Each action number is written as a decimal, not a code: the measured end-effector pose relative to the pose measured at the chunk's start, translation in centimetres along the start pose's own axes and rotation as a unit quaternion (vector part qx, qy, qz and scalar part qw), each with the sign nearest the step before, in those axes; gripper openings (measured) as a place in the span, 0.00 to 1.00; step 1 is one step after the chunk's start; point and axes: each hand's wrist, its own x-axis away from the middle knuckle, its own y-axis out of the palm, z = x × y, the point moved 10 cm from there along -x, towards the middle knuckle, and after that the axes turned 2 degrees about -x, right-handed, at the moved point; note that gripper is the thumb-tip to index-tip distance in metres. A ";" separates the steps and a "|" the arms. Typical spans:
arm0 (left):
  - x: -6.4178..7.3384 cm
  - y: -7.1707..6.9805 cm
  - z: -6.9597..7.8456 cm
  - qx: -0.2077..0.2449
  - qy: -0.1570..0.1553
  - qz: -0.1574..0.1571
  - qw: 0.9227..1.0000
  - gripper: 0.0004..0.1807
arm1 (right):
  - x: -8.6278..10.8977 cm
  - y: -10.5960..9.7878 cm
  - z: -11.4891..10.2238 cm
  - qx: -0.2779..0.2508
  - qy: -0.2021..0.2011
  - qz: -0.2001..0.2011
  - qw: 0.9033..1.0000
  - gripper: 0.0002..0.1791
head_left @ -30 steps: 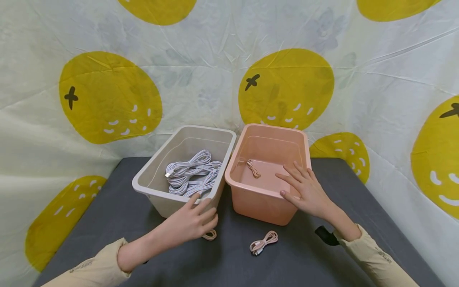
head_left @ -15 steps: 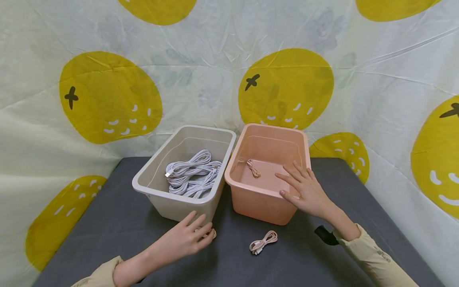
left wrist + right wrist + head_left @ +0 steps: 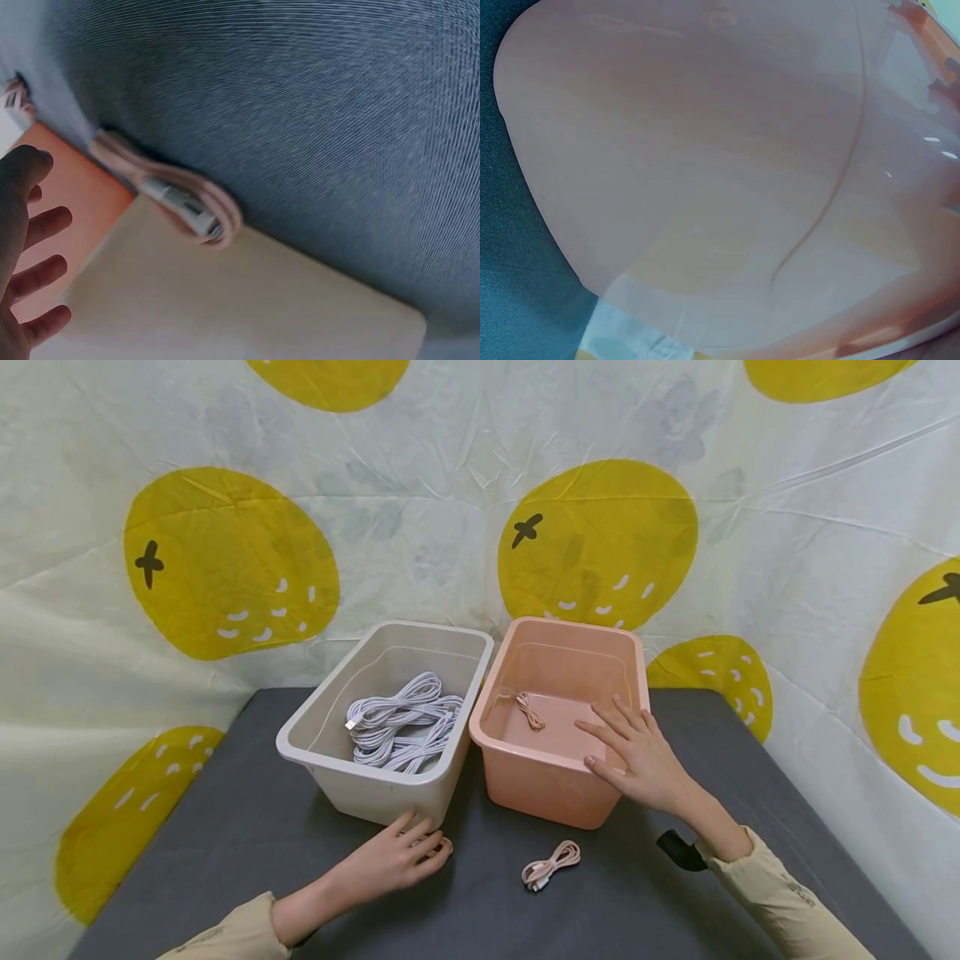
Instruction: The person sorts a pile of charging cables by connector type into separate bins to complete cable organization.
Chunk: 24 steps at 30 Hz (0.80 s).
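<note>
My left hand (image 3: 393,862) hovers over a pink charging cable (image 3: 447,847), with fingers partly covering it in the head view. In the left wrist view that bundled cable (image 3: 202,199) lies on the dark cloth against the grey bin, apart from the spread fingers (image 3: 45,226). My right hand (image 3: 645,764) rests, fingers spread, over the front right rim of the pink bin (image 3: 555,789). Only the bin's wall (image 3: 705,150) fills most of the right wrist view. A second pink cable bundle (image 3: 551,866) lies in front of this bin, and a third bundle (image 3: 530,712) inside it.
The grey bin (image 3: 360,785) stands left of the pink one, their rims close together. Several white cables (image 3: 405,718) lie coiled inside it. Dark cloth (image 3: 247,802) covers the table, and a fruit-print curtain (image 3: 420,460) hangs behind.
My left hand has moved down from the grey bin's front rim to the cable on the table before it. The right hand has stayed in place.
</note>
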 end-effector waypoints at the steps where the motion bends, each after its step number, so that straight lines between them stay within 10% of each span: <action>1: 0.1 0.3 0.1 -0.002 0.002 -0.001 1.000 0.20 | 0.0 0.0 0.0 0.000 -0.001 0.000 1.000 0.28; 24: 0.7 3.8 2.2 -0.034 0.027 -0.040 0.998 0.19 | 0.0 0.2 0.2 0.000 0.002 -0.002 1.000 0.28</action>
